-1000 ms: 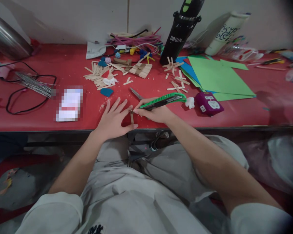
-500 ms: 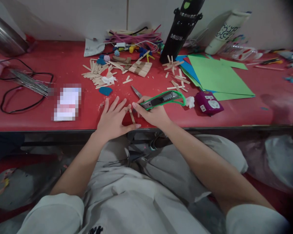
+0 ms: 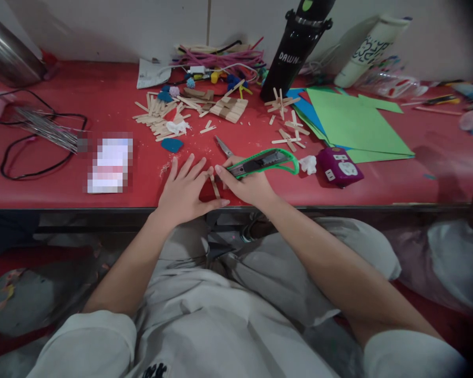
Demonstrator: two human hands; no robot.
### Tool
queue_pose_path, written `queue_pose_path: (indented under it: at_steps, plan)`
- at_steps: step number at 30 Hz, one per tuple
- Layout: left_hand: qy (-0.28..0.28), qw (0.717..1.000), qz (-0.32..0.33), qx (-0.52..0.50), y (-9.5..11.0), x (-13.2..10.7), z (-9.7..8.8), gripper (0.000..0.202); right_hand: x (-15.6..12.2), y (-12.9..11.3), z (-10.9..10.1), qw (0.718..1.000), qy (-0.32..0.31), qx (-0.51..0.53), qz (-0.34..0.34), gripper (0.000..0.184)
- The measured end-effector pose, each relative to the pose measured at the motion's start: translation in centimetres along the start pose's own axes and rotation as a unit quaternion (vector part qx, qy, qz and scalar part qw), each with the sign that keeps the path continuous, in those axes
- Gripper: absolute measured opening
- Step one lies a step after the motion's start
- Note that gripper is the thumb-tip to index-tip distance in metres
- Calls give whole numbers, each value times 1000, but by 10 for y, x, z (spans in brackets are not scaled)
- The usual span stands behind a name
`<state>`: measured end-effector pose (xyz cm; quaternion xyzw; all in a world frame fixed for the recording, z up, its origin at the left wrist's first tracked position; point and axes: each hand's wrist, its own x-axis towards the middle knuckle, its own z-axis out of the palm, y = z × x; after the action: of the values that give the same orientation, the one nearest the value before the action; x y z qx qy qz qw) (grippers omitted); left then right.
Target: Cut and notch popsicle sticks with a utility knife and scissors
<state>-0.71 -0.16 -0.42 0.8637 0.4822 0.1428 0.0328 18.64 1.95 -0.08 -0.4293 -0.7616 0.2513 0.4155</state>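
My right hand (image 3: 250,184) is closed round a green utility knife (image 3: 266,160). Its tip end points left and down, near the wooden craft stick (image 3: 215,187) at the table's front. The blade is hidden by my fingers. My left hand (image 3: 185,186) lies palm down with most fingers spread on the red table (image 3: 142,176). Its index fingertip and thumb hold the two ends of that stick against the surface. Just beyond my right fingers, a pair of scissors (image 3: 223,147) shows its pointed metal blades; the rest is covered.
Farther back lie a pile of craft sticks (image 3: 155,115) and a blue flat piece (image 3: 172,145). To the right are joined sticks (image 3: 289,137), green paper (image 3: 358,121), a purple socket cube (image 3: 340,167) and a black bottle (image 3: 287,58). A phone (image 3: 109,165) and wires (image 3: 47,128) are left.
The whole view has shifted slightly. Both hands, the knife and the craft stick keep nearly the same places. On the far right, something blurred now shows at the table's edge.
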Motion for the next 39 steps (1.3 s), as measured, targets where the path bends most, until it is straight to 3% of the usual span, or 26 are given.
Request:
queue_pose_path:
  at_steps: [7,16,31,35,39]
  plan:
    - [-11,1000,-3,-4,2,1,-4,82,1,1,0,999,-16,-24,-32,48]
    - [-16,1000,-15,-3,4,1,-5,76,0,-5,-4,999,-36,-27,-17,54]
    - [-10,1000,-19,-9,3,1,-3,75,-3,-3,-3,999,-16,-43,-28,53]
    - [-20,999,-23,-13,4,1,-4,78,-4,-4,-3,999,-13,-16,-27,52]
    - [-43,999,-28,-15,4,3,-7,84,-3,-1,-6,996,-6,85,27,49]
